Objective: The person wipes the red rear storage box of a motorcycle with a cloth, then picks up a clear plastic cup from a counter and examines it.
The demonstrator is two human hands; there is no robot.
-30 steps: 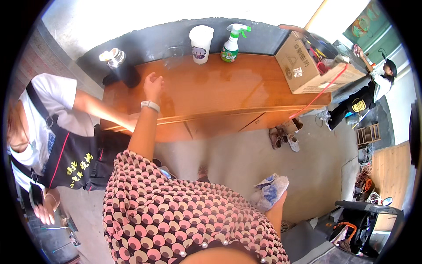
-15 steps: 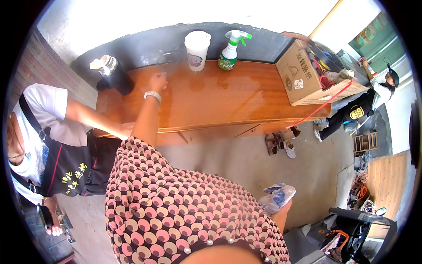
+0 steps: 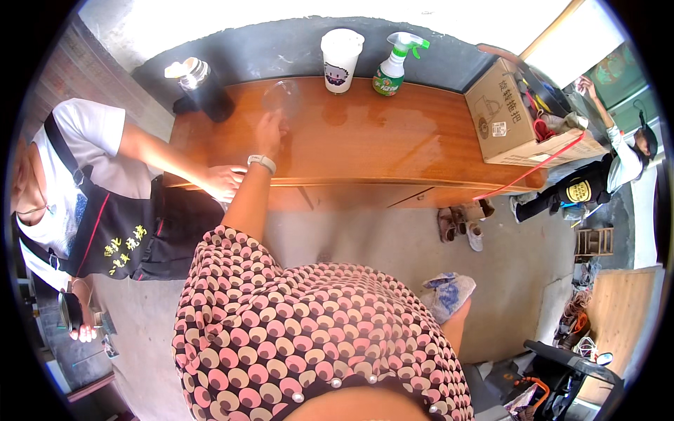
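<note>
My left hand [image 3: 272,132] reaches over the brown wooden table, its wrist wearing a pale band. Its fingers are closed at the near edge of a clear, round, see-through plastic thing [image 3: 282,97], whose exact kind I cannot make out. Low on the right, my right hand hangs away from the table, mostly covered by a crumpled white and blue cloth [image 3: 449,295] that it grips. Beyond my left hand stand a white paper cup [image 3: 340,62] with a lid and a green-and-white spray bottle [image 3: 393,67].
On the table [image 3: 393,140], a black thermos [image 3: 207,95] stands open at left and a cardboard box [image 3: 502,116] sits at right. A person's hand [image 3: 223,184] rests by the table edge near my left forearm. Shoes [image 3: 460,223] lie on the floor; another person stands far right.
The view has shifted, so the table things appear higher and farther right. Against the table, my left hand and the clear round thing have come slightly nearer to me. The cloth stays in my right hand.
</note>
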